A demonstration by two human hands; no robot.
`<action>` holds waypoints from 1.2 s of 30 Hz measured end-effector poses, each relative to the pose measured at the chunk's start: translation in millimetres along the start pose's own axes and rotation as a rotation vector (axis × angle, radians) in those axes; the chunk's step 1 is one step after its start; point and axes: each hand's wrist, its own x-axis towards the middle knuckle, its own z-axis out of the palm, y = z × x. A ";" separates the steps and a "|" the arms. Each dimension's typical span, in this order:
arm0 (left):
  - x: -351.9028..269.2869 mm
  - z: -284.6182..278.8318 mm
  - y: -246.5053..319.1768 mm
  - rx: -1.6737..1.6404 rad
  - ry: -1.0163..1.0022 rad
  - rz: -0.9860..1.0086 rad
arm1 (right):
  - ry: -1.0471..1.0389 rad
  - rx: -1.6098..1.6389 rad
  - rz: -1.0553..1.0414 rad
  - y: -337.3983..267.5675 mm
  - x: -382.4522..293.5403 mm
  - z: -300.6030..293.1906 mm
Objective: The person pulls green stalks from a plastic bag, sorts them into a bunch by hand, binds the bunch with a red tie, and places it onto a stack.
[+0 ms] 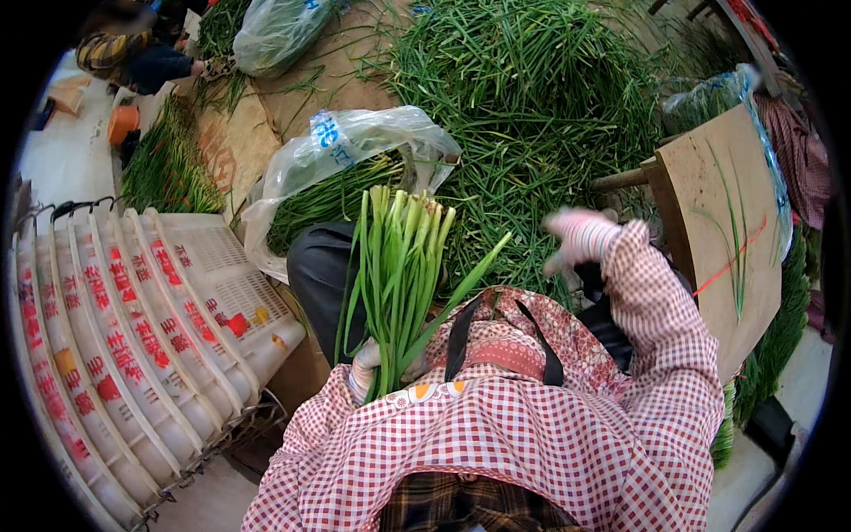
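Observation:
My left hand (365, 364), in a striped knit glove, holds a bunch of garlic chives (399, 266) low in front of my chest. Its pale, thick stem ends point up and away from me, and one leaf sticks out to the right. The leaves hide some of the fingers. My right hand (585, 236), gloved the same way and blurred, is raised over the right edge of a large heap of loose chives (525, 86). Its thumb stands apart from the fingers, with nothing visible between them. Beyond the bunch, a clear plastic bag (392, 126) lies with its mouth open and chives inside.
A white plastic basket (133, 319) with red writing lies at my left. On the right, a board (725, 199) bears loose leaves and a red tie. A filled plastic bag (282, 33), bundled chives (169, 163) and a person (143, 56) are at the far left.

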 end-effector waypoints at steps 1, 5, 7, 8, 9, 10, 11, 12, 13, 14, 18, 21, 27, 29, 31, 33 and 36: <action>0.5 6.5 1.4 0.025 -0.013 0.007 | -0.020 0.198 -0.258 -3.9 9.5 25.9; 4.3 14.6 8.6 0.259 -0.048 0.036 | -0.055 1.259 -1.043 -65.7 27.1 69.6; 9.0 23.7 14.9 0.418 -0.071 0.076 | -0.050 1.698 -1.149 -99.5 15.8 56.0; 12.3 21.3 18.3 0.479 -0.099 0.055 | -0.032 1.859 -1.242 -112.3 8.6 47.6; 13.3 18.7 21.4 0.538 -0.122 0.041 | 0.008 1.912 -1.401 -123.9 -5.5 37.7; 13.3 36.4 25.2 0.808 -0.107 0.134 | 0.066 1.963 -1.557 -127.6 -18.1 31.5; 14.6 48.5 25.6 1.076 -0.089 0.231 | 0.131 1.956 -1.530 -125.5 -25.7 28.3; 17.7 54.3 18.6 1.132 -0.194 0.339 | 0.192 1.952 -1.499 -121.3 -33.2 27.7; 19.5 58.9 11.6 0.993 -0.184 0.311 | 0.253 1.948 -1.466 -117.4 -40.3 27.4; 20.4 63.0 4.5 0.854 -0.175 0.280 | 0.259 2.031 -1.473 -114.4 -47.1 27.8; 29.9 84.2 -13.5 0.344 0.189 -0.050 | 0.463 2.018 -1.180 -105.0 -83.4 38.6; 38.7 86.4 -22.9 0.014 0.388 -0.386 | 0.438 1.968 -0.919 -91.1 -96.9 50.5; 49.7 56.6 -43.9 -0.056 0.318 -0.465 | 0.496 1.946 -1.171 -78.6 -89.8 73.1; 45.3 45.2 -47.0 0.089 0.124 -0.390 | 0.501 1.928 -1.223 -77.1 -95.4 76.6; 41.2 67.4 -43.6 0.408 -0.140 -0.196 | 0.623 1.940 -1.192 -75.4 -97.4 79.2; 39.2 97.2 -26.7 0.919 -0.316 0.023 | 0.756 1.988 -1.051 -73.4 -107.7 73.3; 35.8 117.4 28.6 1.606 -0.261 0.335 | 1.158 1.743 -0.967 -33.3 -126.8 48.2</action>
